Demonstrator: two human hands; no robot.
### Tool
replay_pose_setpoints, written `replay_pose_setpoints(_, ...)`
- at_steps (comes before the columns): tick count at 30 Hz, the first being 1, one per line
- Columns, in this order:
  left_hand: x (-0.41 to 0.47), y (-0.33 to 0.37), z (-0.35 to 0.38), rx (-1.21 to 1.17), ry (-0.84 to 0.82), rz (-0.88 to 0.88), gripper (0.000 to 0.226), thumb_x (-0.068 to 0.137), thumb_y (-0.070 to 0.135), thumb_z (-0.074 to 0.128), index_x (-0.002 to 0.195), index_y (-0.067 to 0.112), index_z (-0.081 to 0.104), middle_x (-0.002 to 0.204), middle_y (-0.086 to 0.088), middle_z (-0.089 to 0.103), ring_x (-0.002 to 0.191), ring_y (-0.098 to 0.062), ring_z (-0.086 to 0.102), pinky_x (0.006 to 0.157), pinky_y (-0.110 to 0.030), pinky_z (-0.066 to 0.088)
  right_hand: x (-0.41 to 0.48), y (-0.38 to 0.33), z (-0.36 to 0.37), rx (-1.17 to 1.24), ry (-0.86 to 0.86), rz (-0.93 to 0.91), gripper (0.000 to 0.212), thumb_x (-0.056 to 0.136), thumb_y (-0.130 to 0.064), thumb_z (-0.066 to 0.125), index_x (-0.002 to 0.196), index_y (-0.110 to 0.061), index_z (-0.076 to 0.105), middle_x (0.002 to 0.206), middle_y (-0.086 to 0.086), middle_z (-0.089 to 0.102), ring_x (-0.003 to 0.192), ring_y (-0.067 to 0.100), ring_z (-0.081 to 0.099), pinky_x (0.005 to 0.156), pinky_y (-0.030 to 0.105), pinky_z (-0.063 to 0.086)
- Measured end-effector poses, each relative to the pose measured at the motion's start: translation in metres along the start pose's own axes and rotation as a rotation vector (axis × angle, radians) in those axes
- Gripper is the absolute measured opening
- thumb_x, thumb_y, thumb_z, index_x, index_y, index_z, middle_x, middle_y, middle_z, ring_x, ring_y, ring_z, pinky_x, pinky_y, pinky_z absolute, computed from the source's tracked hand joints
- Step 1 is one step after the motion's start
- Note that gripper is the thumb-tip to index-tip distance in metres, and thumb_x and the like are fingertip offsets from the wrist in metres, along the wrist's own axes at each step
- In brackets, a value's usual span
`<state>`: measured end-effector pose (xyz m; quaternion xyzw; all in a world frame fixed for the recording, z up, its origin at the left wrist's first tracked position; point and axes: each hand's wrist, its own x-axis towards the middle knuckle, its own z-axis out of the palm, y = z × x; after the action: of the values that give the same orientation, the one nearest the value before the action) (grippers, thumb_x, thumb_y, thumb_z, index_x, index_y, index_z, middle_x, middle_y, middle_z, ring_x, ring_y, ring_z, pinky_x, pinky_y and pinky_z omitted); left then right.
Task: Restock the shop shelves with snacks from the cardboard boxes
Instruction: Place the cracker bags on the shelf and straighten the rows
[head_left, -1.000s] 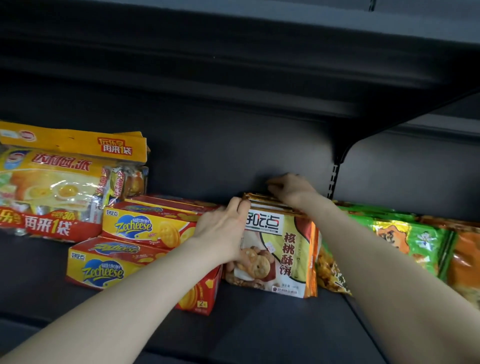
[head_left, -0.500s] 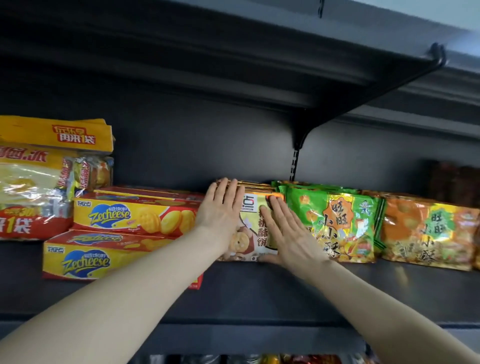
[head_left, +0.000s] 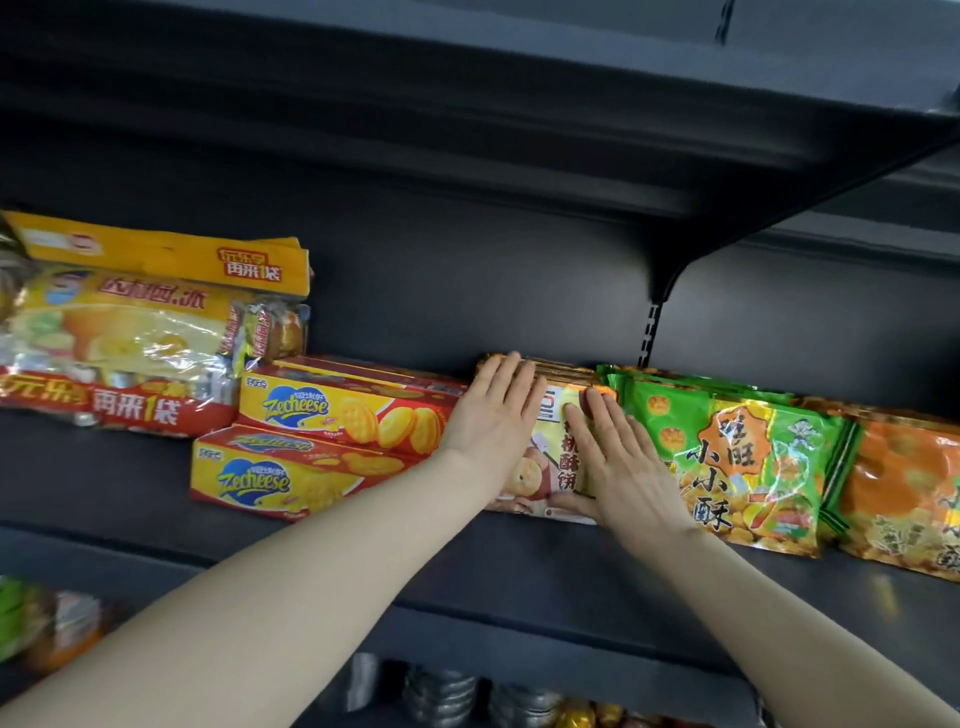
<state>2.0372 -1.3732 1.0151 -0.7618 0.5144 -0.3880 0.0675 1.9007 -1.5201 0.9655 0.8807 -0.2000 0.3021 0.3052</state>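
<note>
We see a shelf (head_left: 519, 571) of dark painted metal with a matt, smooth finish. The green packets (head_left: 748, 457) are glossy plastic film, the yellow boxes (head_left: 332, 410) smooth printed cardboard with a slight sheen, and the large bag (head_left: 130, 338) clear, crinkled plastic.

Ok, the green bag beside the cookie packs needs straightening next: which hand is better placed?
Probably the right. The right hand lies flat on the cookie packs at their right side, next to the green bag. The left hand rests on their left side, by the Zecheese boxes.
</note>
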Motion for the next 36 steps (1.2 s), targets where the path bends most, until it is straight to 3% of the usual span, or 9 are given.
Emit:
replay_pose_setpoints(4,-0.032,-0.016,-0.012,-0.166,0.204,0.029,0.081,0.098,0.046,0.046,0.155,0.004,0.007,0.163,-0.014,0.009,0.151,-0.033,0.003,0.122,-0.046,0.000,-0.001,-0.015,-0.026,0.129,0.071,0.050,0.073,0.098,-0.055,0.028,0.156,-0.011,0.021,0.160,0.019,0.027,0.146,0.036,0.029,0.115,0.051,0.035)
replay_pose_setpoints(9,-0.086,-0.071,-0.016,-0.334,0.225,-0.028,0.104,0.084,0.070,0.051,0.156,0.008,0.009,0.164,-0.010,0.008,0.151,-0.027,0.003,0.123,-0.042,0.002,0.011,-0.055,-0.069,0.202,0.124,0.024,0.069,0.099,-0.052,0.032,0.155,-0.013,0.025,0.159,0.020,0.028,0.146,0.038,0.029,0.113,0.054,0.035)
replay_pose_setpoints(15,-0.153,-0.159,0.030,-0.361,0.032,-0.042,0.124,0.070,0.088,0.044,0.155,0.019,-0.015,0.163,-0.004,-0.018,0.149,-0.022,-0.019,0.122,-0.042,-0.005,0.023,-0.151,-0.099,0.168,0.091,-0.103,0.083,0.091,-0.070,0.034,0.158,-0.023,0.019,0.164,0.011,0.020,0.151,0.033,0.018,0.118,0.053,0.024)
replay_pose_setpoints(20,-0.169,-0.190,0.070,-0.305,-0.090,-0.004,0.124,0.073,0.087,0.044,0.152,0.019,-0.024,0.159,-0.011,-0.028,0.147,-0.029,-0.025,0.122,-0.048,-0.001,0.037,-0.192,-0.086,-0.046,-0.032,-0.118,0.091,0.080,-0.074,0.040,0.156,-0.023,0.028,0.162,0.013,0.026,0.146,0.037,0.029,0.113,0.058,0.030)
replay_pose_setpoints(22,-0.165,-0.194,0.075,-0.314,-0.100,0.011,0.122,0.077,0.084,0.045,0.151,0.018,-0.026,0.158,-0.012,-0.029,0.146,-0.031,-0.025,0.122,-0.050,-0.002,0.042,-0.195,-0.079,-0.047,-0.084,-0.057,0.100,0.072,-0.076,0.049,0.154,-0.022,0.028,0.160,0.015,0.030,0.143,0.040,0.034,0.108,0.061,0.036)
replay_pose_setpoints(25,-0.156,-0.198,0.080,-0.334,-0.129,0.032,0.123,0.076,0.084,0.046,0.150,0.019,-0.027,0.158,-0.011,-0.030,0.145,-0.032,-0.028,0.121,-0.053,-0.004,0.049,-0.195,-0.074,-0.034,-0.144,-0.017,0.105,0.069,-0.078,0.047,0.154,-0.022,0.021,0.159,0.018,0.030,0.142,0.041,0.036,0.107,0.059,0.039)
replay_pose_setpoints(32,-0.141,-0.208,0.092,-0.387,-0.173,0.048,0.130,0.068,0.088,0.051,0.150,0.022,-0.027,0.161,-0.006,-0.021,0.147,-0.028,-0.025,0.120,-0.057,0.000,0.065,-0.191,-0.068,-0.016,-0.216,-0.091,0.101,0.075,-0.081,0.034,0.156,-0.025,0.011,0.161,0.017,0.023,0.146,0.042,0.026,0.113,0.055,0.030)
replay_pose_setpoints(34,-0.137,-0.210,0.089,-0.378,-0.172,0.056,0.128,0.065,0.092,0.042,0.153,0.023,-0.019,0.162,-0.006,-0.011,0.150,-0.027,-0.014,0.120,-0.056,0.001,0.067,-0.191,-0.073,0.046,-0.236,-0.089,0.097,0.079,-0.084,0.020,0.158,-0.027,0.011,0.162,0.014,0.021,0.148,0.040,0.023,0.116,0.054,0.026)
replay_pose_setpoints(36,-0.129,-0.215,0.084,-0.399,-0.097,0.055,0.118,0.065,0.095,0.023,0.156,0.023,0.001,0.159,-0.007,0.011,0.149,-0.026,0.009,0.120,-0.054,0.005,0.076,-0.187,-0.082,0.170,-0.209,-0.021,0.087,0.087,-0.079,0.012,0.158,-0.028,0.013,0.160,0.010,0.030,0.146,0.034,0.029,0.118,0.049,0.026)
